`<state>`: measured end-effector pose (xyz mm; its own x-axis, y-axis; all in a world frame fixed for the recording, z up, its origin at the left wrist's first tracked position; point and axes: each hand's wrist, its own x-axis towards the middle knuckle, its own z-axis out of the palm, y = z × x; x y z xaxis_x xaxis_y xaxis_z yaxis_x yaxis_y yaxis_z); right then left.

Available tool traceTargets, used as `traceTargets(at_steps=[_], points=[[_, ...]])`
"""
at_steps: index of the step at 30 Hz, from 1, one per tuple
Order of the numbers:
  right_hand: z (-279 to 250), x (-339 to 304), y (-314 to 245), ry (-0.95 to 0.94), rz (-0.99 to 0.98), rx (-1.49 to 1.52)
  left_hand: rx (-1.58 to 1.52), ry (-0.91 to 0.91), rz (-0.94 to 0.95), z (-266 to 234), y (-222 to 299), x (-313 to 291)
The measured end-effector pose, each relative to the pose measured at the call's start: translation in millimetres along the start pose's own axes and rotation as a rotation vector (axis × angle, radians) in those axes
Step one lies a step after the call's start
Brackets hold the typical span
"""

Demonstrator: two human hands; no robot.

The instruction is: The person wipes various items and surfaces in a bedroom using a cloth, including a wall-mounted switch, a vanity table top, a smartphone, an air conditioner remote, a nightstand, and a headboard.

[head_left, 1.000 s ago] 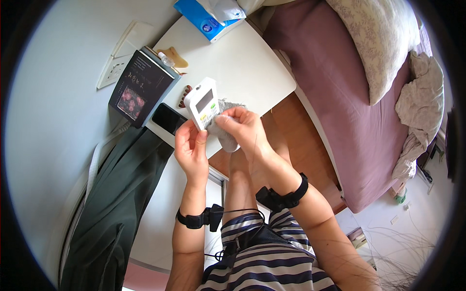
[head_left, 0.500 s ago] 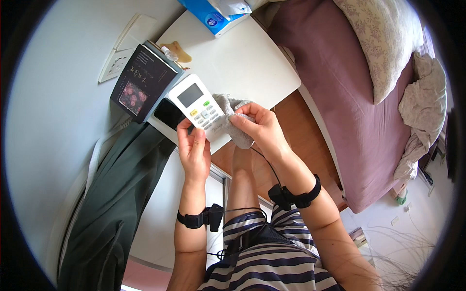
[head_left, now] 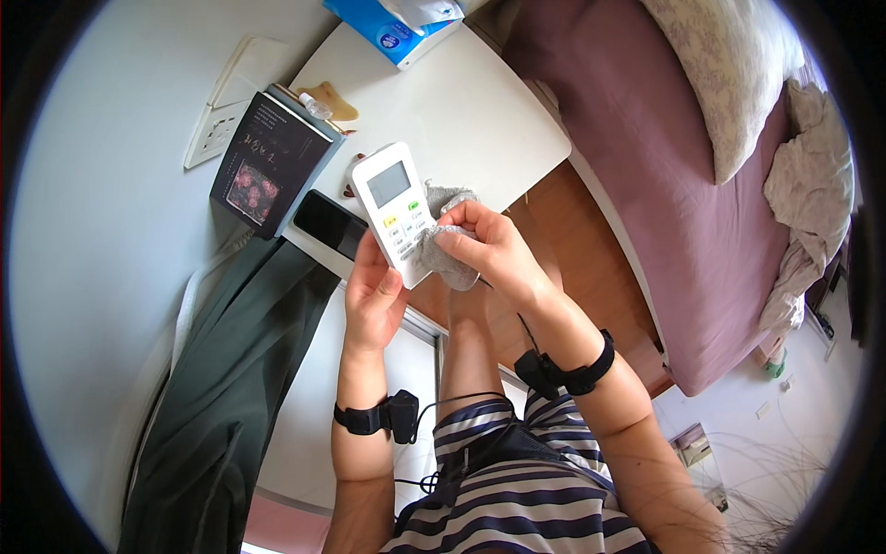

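A white remote control [head_left: 389, 184] with a grey screen and small coloured buttons is tilted up over the near edge of the white table. My left hand [head_left: 374, 294] grips its lower left side, thumb at the bottom edge and fingers behind it. In my right hand [head_left: 494, 247] a grey cloth [head_left: 452, 268] is pinched between thumb and fingers. Part of the cloth lies against the remote's right side and lower buttons, and another fold of it shows behind my fingers.
On the white table [head_left: 480, 120] lie a black phone [head_left: 329, 222], dark books [head_left: 269, 171], a small clear bottle [head_left: 316, 106], a tan flat piece [head_left: 334, 100] and a blue tissue pack [head_left: 392, 32]. A bed with a mauve sheet [head_left: 637, 203] stands right; a dark green curtain [head_left: 231, 369] hangs left.
The remote has shifted right and turned more upright, uncovering more of the phone. My right hand has moved the cloth slightly down and left across the buttons.
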<state>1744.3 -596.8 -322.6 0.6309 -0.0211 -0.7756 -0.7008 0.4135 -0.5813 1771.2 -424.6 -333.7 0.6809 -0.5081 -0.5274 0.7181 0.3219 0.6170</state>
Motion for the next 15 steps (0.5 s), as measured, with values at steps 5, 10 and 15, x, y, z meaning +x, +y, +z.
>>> traceTargets(at_steps=[5,10,15], points=[[0,-1,2,-0.008,-0.013,0.012,-0.065,-0.011,-0.066,0,-3,0],[-3,-2,-2,-0.014,0.014,-0.019,-0.016,-0.043,-0.041,1,-2,1],[-6,-3,-10,-0.001,0.070,0.053,0.021,-0.062,-0.025,-1,-2,-1]])
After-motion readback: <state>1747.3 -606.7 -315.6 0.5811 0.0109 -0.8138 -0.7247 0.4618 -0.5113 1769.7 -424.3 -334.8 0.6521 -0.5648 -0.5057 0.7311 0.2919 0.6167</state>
